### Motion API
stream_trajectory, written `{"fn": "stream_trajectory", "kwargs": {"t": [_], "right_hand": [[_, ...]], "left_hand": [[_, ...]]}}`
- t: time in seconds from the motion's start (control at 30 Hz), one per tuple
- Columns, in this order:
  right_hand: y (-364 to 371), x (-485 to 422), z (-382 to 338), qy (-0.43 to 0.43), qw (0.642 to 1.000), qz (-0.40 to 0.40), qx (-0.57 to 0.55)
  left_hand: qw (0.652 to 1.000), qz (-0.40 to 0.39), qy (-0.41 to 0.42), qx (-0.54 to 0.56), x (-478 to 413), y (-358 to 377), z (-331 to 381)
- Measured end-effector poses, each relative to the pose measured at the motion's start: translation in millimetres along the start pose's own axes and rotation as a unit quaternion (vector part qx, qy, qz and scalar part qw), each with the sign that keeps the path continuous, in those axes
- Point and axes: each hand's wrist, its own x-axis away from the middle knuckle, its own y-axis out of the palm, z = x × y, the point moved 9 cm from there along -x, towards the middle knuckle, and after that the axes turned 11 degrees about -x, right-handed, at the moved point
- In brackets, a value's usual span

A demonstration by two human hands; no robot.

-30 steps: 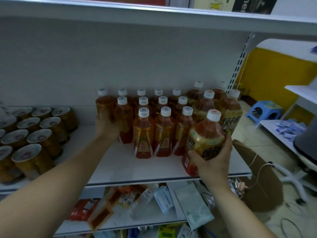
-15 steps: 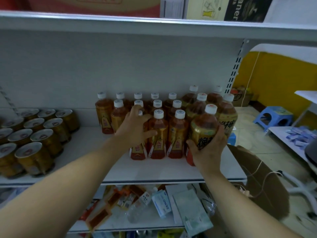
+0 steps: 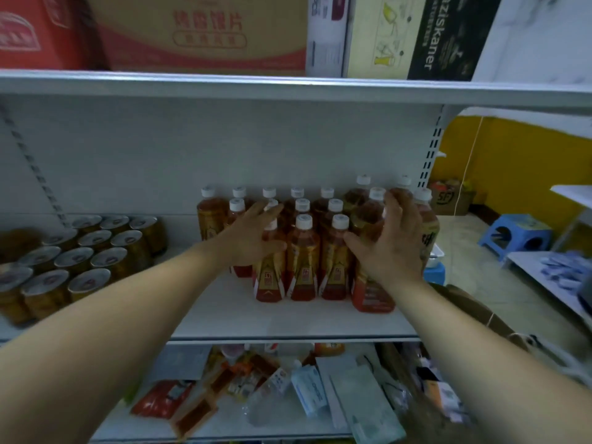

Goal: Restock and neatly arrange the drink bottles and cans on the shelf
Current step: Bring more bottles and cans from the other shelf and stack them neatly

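Note:
Several slim tea bottles point(image 3: 302, 261) with white caps stand in rows on the white middle shelf point(image 3: 288, 318). To their right stand bigger round tea bottles; the front one point(image 3: 371, 293) is upright on the shelf. My right hand point(image 3: 389, 245) wraps around its upper half. My left hand point(image 3: 253, 238) lies against the front-left slim bottle point(image 3: 269, 280), fingers spread over it and thumb at its side. Gold cans point(image 3: 83, 257) with silver lids fill the shelf's left end.
Cardboard boxes point(image 3: 205, 33) sit on the top shelf. The lower shelf point(image 3: 224, 421) holds loose packets and a clear bottle. To the right are a blue stool point(image 3: 515, 235), a brown bag point(image 3: 480, 312) on the floor and a white table edge point(image 3: 544, 283).
My right hand pushed the big bottle back in line with the slim front row and slid higher on it. My left hand stayed on the front-left slim bottles. The view tilted up.

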Motion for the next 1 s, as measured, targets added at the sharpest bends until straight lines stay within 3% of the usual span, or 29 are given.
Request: {"fn": "stream_trajectory", "kwargs": {"t": [0.13,0.23,0.37,0.47,0.67,1.0], "right_hand": [[53.5,-23.9,-69.5,-0.078,0.976,-0.172,0.107],[101.6,-24.8,-130.6,-0.115,0.956,-0.241,0.121],[172.9,-9.3,-220.6,-0.15,0.933,-0.313,0.094],[231.2,13.2,-294.2,-0.197,0.91,-0.347,0.114],[335.5,73.2,-429.4,-0.241,0.879,-0.402,0.09],[470.5,138.5,-557.9,-0.274,0.826,-0.483,0.096]], "left_hand": [[0.999,-0.004,0.01,-0.04,24.8,-39.2,-15.5],[0.999,-0.005,0.019,-0.037,60.3,-68.2,-38.8],[0.992,-0.023,-0.064,-0.107,123.2,-91.7,-123.6],[0.987,-0.014,-0.113,-0.114,181.5,-108.1,-202.9],[0.964,-0.068,-0.224,-0.125,310.8,-126.6,-352.9],[0.938,-0.066,-0.334,-0.066,414.7,-122.7,-501.5]]}}
